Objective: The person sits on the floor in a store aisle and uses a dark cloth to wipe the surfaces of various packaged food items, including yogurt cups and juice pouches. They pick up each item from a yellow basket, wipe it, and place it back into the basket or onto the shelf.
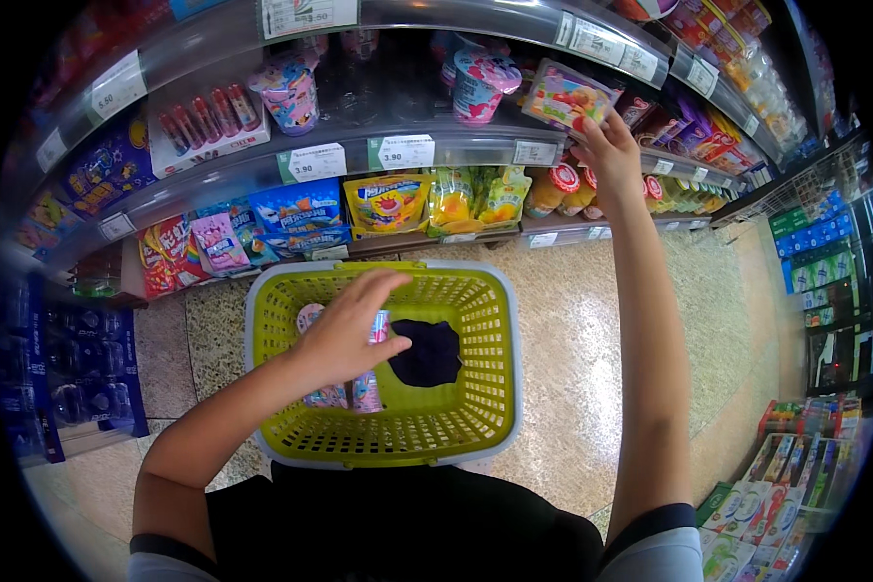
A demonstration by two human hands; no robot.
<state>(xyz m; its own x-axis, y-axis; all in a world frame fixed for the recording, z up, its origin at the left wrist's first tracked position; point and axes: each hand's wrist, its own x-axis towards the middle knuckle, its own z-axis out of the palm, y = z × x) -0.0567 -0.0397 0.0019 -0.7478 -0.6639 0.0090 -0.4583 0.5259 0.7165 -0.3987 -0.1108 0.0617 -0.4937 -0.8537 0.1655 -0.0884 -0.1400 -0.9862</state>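
My right hand (606,145) reaches up to the shelf at the right and pinches the lower right corner of a flat, clear-fronted pack (563,94) with a colourful fruit picture. Over the left half of a yellow-green shopping basket (500,291) hovers my left hand (349,335), thumb and fingers apart, holding nothing. Beneath it in the basket lie pink and blue patterned cups (367,393), partly hidden by the hand. A crumpled dark cloth-like thing (427,354) lies at the basket's middle right.
Patterned cups (482,85) stand on the middle shelf, beside a white box of red tubes (210,126). Candy bags (388,202) and red-lidded jars (553,189) fill the lower shelf. Wrapped bottles (87,359) stand at the left, boxed goods (757,514) at the lower right.
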